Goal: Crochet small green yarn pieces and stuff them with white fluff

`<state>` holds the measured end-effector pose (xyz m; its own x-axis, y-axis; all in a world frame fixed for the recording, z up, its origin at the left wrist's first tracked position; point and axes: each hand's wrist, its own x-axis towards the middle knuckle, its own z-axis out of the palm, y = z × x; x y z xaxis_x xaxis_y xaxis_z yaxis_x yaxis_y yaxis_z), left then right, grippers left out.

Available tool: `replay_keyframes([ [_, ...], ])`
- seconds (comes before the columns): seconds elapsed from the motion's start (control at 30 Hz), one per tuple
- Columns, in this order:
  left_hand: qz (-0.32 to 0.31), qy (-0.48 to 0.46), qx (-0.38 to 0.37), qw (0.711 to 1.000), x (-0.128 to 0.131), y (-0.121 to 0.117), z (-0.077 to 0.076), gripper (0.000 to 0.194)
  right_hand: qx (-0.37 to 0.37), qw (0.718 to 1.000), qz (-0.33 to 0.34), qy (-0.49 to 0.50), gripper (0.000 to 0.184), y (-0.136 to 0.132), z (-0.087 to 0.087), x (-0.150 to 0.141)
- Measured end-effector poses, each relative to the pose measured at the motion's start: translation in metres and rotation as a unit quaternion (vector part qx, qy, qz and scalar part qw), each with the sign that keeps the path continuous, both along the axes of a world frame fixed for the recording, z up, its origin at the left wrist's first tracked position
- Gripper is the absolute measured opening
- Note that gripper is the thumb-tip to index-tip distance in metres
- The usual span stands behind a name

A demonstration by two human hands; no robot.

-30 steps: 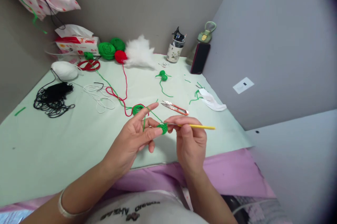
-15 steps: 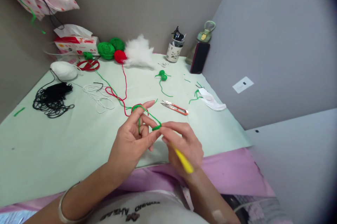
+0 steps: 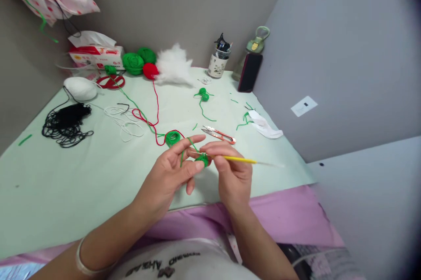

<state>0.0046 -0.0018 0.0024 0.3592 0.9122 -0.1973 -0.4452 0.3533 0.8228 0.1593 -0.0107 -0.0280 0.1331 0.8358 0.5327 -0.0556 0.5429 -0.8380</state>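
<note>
Green knitted piece point(image 3: 203, 162) and yellow-handled hook point(image 3: 239, 159) meet between two hands

Nearest, purple cloth point(image 3: 289, 210) shows along the near edge of the pale green surface point(image 3: 72, 183). A band point(image 3: 80, 257) circles the left wrist. Just in from the middle of that edge, the left hand point(image 3: 169, 168) pinches the green piece between its thumb and fingers, its index finger stretched out with green yarn point(image 3: 193, 145) running over it. The right hand point(image 3: 234, 174) grips the hook between thumb and fingers; the hook's thin metal tip reaches the top of the piece, and its other end points to the right edge, blurred.

Just beyond the left hand lies a green coil point(image 3: 173, 138) with red yarn point(image 3: 158, 100) around it; beyond the right hand lie open thread snips point(image 3: 219, 135). Toward the left edge sits a heap of black yarn point(image 3: 67, 122), with loose white cord point(image 3: 123, 120) beside it. White paper point(image 3: 265, 125) and green scraps point(image 3: 246, 118) lie near the right edge.

Farther on, two small green balls point(image 3: 204, 95) touch. Near the far left corner are a white ball point(image 3: 80, 88), red-handled scissors point(image 3: 113, 81) and a tissue box point(image 3: 97, 56). Along the far edge follow green yarn balls point(image 3: 133, 63), a red ball point(image 3: 151, 71), white stuffing point(image 3: 175, 67) and a jar point(image 3: 218, 64); at the far right corner, a phone point(image 3: 250, 73) leans before a bottle point(image 3: 256, 45).
</note>
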Motion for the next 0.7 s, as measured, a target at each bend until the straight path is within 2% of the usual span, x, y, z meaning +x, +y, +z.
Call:
replay_keyframes([
  [0.07,0.022,0.007,0.007,1.0,0.003,-0.001,-0.001,0.053,0.043,0.995,-0.045,-0.073,0.021,-0.003,-0.004,-0.001],
  [0.13,0.036,0.005,0.001,0.999,0.004,-0.001,-0.002,0.055,0.095,0.978,-0.097,-0.161,0.031,-0.007,-0.008,-0.001],
  [0.23,0.0,-0.024,-0.044,0.999,0.002,0.001,-0.001,0.048,0.179,0.93,-0.161,-0.279,0.042,-0.011,-0.011,0.002],
  [0.27,-0.016,-0.038,-0.064,0.997,0.0,0.002,-0.001,0.044,0.188,0.925,-0.165,-0.285,0.041,-0.01,-0.011,0.003],
  [0.33,-0.028,-0.064,-0.095,0.993,-0.003,0.005,0.0,0.036,0.144,0.954,-0.15,-0.217,0.033,-0.008,-0.007,0.006],
  [0.43,0.002,-0.074,-0.088,0.993,-0.006,0.009,0.001,0.029,0.04,0.994,-0.092,-0.032,0.02,-0.003,0.0,0.006],
  [0.53,0.006,-0.046,-0.042,0.998,-0.003,0.007,-0.001,0.032,-0.014,0.999,-0.012,0.04,0.016,0.001,0.003,0.003],
  [0.63,0.004,-0.007,-0.001,1.0,0.0,0.003,-0.005,0.033,-0.045,0.999,0.001,0.028,0.013,0.001,0.001,0.001],
  [0.7,0.007,0.009,0.013,1.0,0.001,0.001,-0.006,0.03,-0.069,0.996,0.006,0.055,0.013,0.0,0.0,0.002],
])
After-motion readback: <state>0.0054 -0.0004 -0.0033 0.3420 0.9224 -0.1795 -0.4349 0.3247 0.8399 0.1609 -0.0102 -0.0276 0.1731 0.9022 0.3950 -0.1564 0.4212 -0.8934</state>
